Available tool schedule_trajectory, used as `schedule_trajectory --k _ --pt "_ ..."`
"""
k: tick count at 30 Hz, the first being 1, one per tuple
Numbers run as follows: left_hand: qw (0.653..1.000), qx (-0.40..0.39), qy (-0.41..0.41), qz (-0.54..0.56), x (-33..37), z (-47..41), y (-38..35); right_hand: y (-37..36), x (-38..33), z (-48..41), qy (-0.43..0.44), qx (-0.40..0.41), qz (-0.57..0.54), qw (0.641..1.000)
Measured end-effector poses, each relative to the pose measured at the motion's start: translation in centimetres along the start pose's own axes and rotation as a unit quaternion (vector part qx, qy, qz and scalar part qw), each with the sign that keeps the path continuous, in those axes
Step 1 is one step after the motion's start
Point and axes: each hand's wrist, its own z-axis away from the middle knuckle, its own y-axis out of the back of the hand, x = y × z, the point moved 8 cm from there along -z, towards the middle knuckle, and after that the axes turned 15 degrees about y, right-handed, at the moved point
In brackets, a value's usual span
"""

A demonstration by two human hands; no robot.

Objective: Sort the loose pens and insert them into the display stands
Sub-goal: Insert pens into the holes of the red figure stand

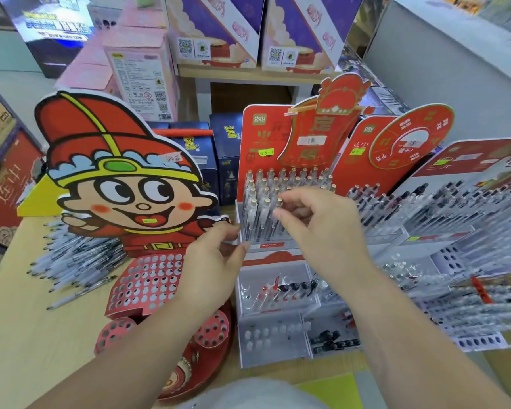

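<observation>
Bench (27, 335) of pale wood carries a die-cut cardboard cartoon stand (115, 178), its red tiers punched with round holes, beside three red-backed stands (260, 134). The nearest of these holds rows of clear, gold-tipped stocked pens (266, 184) upright in a transparent tray. Loose pens (77, 258) lie heaped on the bench, left of the cartoon figure. A person's right hand (316, 228) pinches the gold tip of one pen (279, 201) standing in the front rows. The left hand (210, 267) hovers half-curled and empty, thumb and forefinger apart, at the tray's front corner.
</observation>
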Motion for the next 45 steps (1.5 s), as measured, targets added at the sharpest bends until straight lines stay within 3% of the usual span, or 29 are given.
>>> schedule_trajectory --k 5,11,14,19,25,30,34,39,45 --pt "1.0 -0.016 -0.003 -0.016 -0.1 -0.3 -0.2 -0.1 -0.1 0.3 -0.023 -0.007 0.022 0.999" --pt "0.995 -0.09 -0.023 -0.028 -0.1 0.1 0.7 0.5 -1.2 4.0 -0.114 0.063 0.027 0.991" --pt "0.994 -0.1 -0.031 -0.041 -0.9 1.4 2.6 -0.7 -2.5 7.0 -0.135 0.048 0.023 0.989" --pt "0.993 -0.077 -0.031 -0.09 -3.7 4.4 7.6 -4.4 -4.6 10.0 -0.141 -0.028 -0.004 0.99" --pt "0.981 -0.009 0.055 -0.187 -9.9 7.3 15.5 -10.7 -8.3 12.0 -0.115 -0.183 -0.029 0.976" --pt "0.944 0.012 0.102 -0.313 -15.2 10.7 21.1 -14.0 -11.6 14.0 -0.09 -0.199 -0.069 0.974" --pt "0.922 0.017 0.129 -0.365 -17.9 12.5 24.8 -16.3 -15.4 14.7 -0.047 -0.237 -0.03 0.97" --pt "0.916 0.002 0.129 -0.381 -20.6 12.9 29.0 -20.2 -19.8 15.0 -0.03 -0.274 -0.007 0.961" --pt "0.914 -0.016 0.12 -0.388 -26.7 10.1 35.5 -29.2 -23.0 14.2 -0.072 -0.309 0.009 0.948"
